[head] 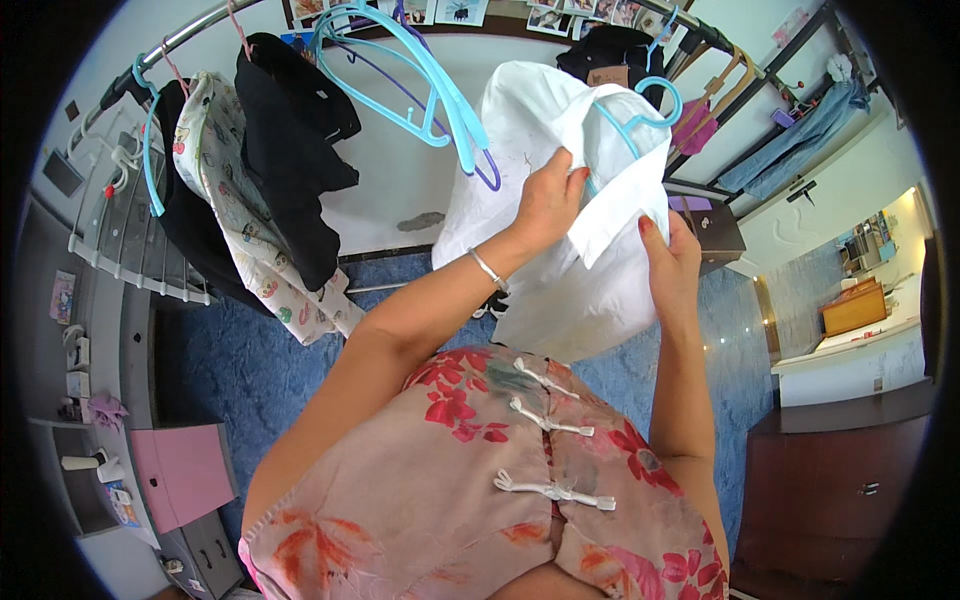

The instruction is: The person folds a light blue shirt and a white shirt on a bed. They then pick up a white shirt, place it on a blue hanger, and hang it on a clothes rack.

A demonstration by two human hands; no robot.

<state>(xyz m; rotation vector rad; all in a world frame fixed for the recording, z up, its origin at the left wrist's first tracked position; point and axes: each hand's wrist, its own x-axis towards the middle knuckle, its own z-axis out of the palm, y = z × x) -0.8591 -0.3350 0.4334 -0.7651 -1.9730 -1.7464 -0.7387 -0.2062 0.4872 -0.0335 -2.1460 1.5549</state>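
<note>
A white collared shirt (555, 277) hangs in front of me, with a light blue plastic hanger (660, 112) inside its neck and the hook sticking out at the collar. My left hand (551, 199) grips the shirt at the near left side of the collar. With its thumb on the front, my right hand (669, 251) pinches the fabric just right of the collar's point. Left of the shirt, several light blue hangers (431, 82) and a purple hanger (491, 169) hang close together.
A metal clothes rail (187, 34) carries black garments (289, 150) and a patterned garment (217, 165) at the left. Jeans (799, 142) hang at the right, near a white door (825, 195). A pink cabinet (184, 472) stands lower left, a dark brown cabinet (832, 480) lower right.
</note>
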